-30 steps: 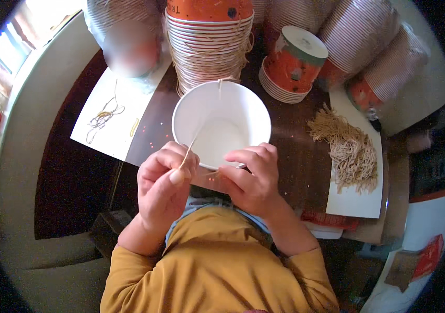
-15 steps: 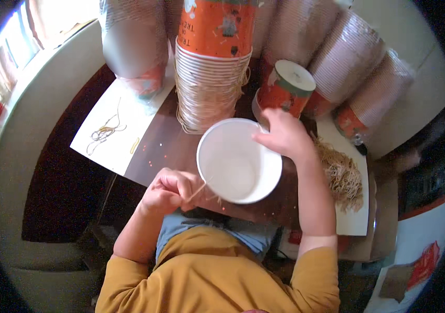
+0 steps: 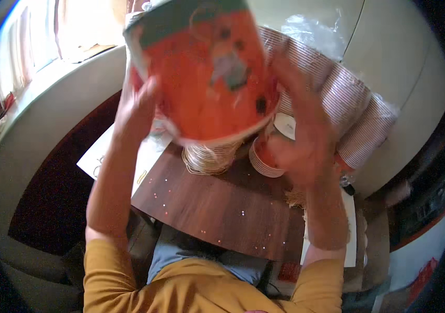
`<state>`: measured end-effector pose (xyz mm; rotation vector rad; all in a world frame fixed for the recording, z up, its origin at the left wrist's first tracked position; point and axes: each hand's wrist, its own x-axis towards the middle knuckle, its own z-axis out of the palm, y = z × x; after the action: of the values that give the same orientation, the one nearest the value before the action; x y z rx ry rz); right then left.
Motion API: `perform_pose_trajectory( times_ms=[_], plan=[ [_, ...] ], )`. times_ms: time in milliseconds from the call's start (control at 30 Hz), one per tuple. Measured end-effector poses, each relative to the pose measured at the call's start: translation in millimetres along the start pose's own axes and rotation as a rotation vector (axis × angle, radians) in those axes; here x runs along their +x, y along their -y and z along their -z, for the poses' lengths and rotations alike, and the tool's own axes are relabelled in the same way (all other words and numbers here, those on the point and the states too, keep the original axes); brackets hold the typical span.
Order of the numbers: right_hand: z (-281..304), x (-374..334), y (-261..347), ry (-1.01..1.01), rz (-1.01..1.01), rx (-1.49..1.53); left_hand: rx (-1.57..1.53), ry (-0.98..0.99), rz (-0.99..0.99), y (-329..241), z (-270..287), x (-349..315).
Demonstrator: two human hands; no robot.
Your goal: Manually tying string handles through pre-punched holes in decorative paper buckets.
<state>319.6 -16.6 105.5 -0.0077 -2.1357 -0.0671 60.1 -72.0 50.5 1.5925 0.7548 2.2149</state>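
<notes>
A large orange paper bucket [image 3: 196, 88] with a green band is upside down, raised high above the table, its white rim facing down. My left hand [image 3: 138, 104] grips it at the left side, thumb on the outer wall. At its right side is my right hand [image 3: 306, 120], smeared by motion, with fingers against the wall. Below and behind the bucket stands a stack of nested buckets wound with pale string [image 3: 209, 159], mostly hidden. Right of that stack, another orange bucket group [image 3: 267, 159] with white rims sits partly behind my right hand.
Wrapped stacks of buckets [image 3: 345, 96] line the back right. Small white and red specks lie on the brown table [image 3: 217, 203]. Tan strings [image 3: 295, 198] lie on a white sheet [image 3: 347, 224] at the right; another white sheet [image 3: 89, 161] is at the left.
The white-insided bucket has been lifted from near my lap and turned upside down. My left hand has moved up to its side, and the thin string it pinched is out of sight.
</notes>
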Motion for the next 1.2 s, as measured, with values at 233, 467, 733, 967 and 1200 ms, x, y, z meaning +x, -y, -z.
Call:
perform_pose_trajectory(
  times_ms=[233,467,733,967,1200],
  plan=[
    [-23,80,-76,-0.203,-0.336,0.613,0.454,0.252,-0.211,30,10,143],
    [-49,58,-131,0.012,-0.584,0.709,0.227,0.318,-0.081,78,-24,124],
    [-62,-41,-144,0.33,-0.766,0.467,0.256,0.246,0.181,122,-2,66],
    [-3,-165,-186,0.434,-0.466,-0.606,0.81,-0.036,-0.449,127,-20,-18],
    [5,-139,-200,0.355,-0.719,-0.487,0.567,0.337,0.462,166,-110,-125]
  ],
)
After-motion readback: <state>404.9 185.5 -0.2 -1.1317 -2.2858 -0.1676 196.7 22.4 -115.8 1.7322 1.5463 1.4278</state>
